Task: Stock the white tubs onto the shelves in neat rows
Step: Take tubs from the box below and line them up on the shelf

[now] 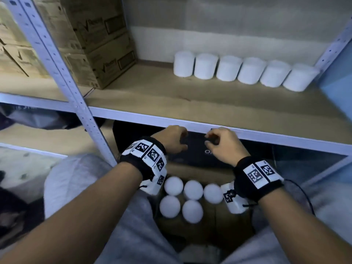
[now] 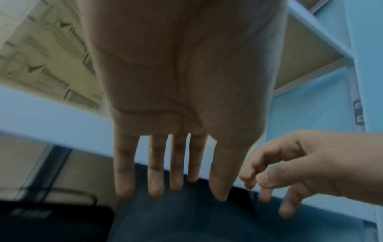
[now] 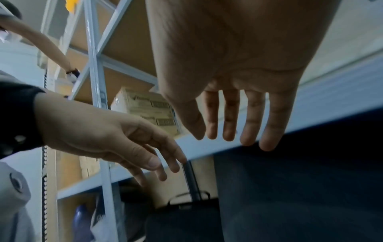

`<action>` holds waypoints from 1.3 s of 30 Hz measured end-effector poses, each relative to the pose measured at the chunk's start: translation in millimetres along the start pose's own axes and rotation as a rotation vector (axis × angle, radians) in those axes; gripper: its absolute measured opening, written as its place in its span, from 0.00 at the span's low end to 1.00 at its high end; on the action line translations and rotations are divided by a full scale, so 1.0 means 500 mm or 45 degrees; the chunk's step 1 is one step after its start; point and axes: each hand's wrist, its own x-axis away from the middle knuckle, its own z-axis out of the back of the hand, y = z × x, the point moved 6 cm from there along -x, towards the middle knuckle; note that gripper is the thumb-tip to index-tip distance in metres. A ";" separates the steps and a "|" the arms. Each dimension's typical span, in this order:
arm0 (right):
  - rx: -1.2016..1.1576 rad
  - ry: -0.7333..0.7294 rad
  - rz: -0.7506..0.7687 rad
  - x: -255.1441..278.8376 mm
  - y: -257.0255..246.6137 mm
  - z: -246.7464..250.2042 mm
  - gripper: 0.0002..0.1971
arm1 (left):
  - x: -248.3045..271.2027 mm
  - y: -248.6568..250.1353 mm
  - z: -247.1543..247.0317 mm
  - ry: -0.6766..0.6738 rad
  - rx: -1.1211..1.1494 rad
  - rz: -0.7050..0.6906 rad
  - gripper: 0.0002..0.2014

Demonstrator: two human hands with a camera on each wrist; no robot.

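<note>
both hands, left and right, hang empty and slack at the shelf edge, tubs upright in the box just below the wrists, about equally near.

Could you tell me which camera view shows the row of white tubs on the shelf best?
The head view: all six white tubs stand side by side at the back right of the shelf. Neither wrist view shows the tubs, only the empty hands and shelf framing.
</note>
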 end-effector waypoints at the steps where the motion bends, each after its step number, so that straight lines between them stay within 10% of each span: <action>1: -0.002 -0.053 -0.032 0.009 0.017 -0.029 0.09 | -0.004 -0.012 -0.034 -0.044 -0.006 0.014 0.22; 19: 0.252 -1.130 -0.517 0.138 0.332 -0.547 0.42 | -0.009 -0.230 -0.625 -0.773 -0.105 0.364 0.38; 28: 0.204 -0.958 -0.629 0.197 0.341 -0.627 0.59 | 0.008 -0.229 -0.639 -0.501 -0.414 0.312 0.34; 34: 0.150 -0.844 -0.693 0.185 0.337 -0.624 0.50 | -0.006 -0.245 -0.656 -0.483 -0.377 0.348 0.28; 39: 0.080 -0.894 -0.729 0.171 0.316 -0.595 0.46 | -0.014 -0.222 -0.628 -0.602 -0.215 0.381 0.43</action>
